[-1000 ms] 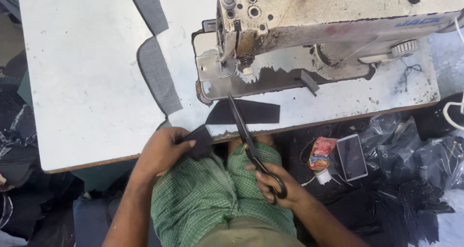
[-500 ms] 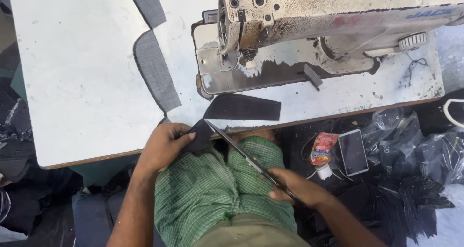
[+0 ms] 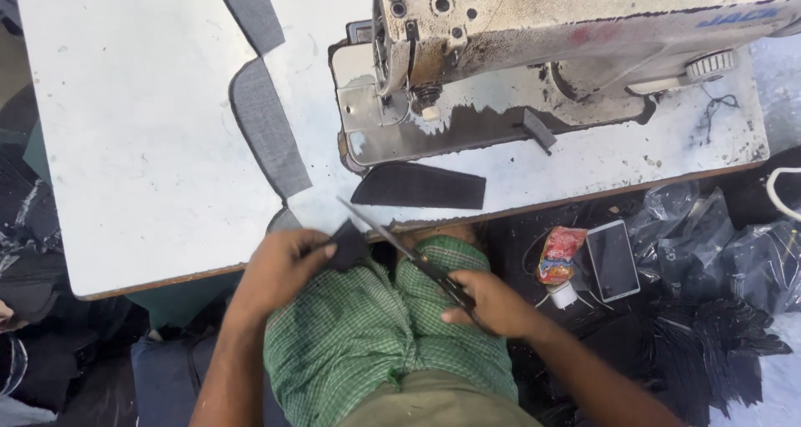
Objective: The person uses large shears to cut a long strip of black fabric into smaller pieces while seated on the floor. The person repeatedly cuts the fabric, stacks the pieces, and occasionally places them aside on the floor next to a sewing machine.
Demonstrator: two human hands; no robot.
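My left hand (image 3: 279,268) pinches a small dark fabric piece (image 3: 349,245) at the table's near edge, over my lap in green checked cloth. My right hand (image 3: 492,303) grips the handles of a pair of scissors (image 3: 392,242). The blades point up and left, their tips reaching the fabric piece beside my left fingers. Another dark, flat fabric piece (image 3: 420,186) lies on the table just behind the scissors, in front of the sewing machine (image 3: 534,26).
A white table (image 3: 142,143) carries grey fabric strips (image 3: 265,126) on its left half. To the right below the table lie a phone (image 3: 612,259), a red packet (image 3: 561,253) and dark plastic bags (image 3: 717,252). Dark cloth is piled at the far left.
My right hand has swung the scissors from pointing up toward the machine to lying flatter, tips at the held fabric piece. My left hand has stayed at the table edge.
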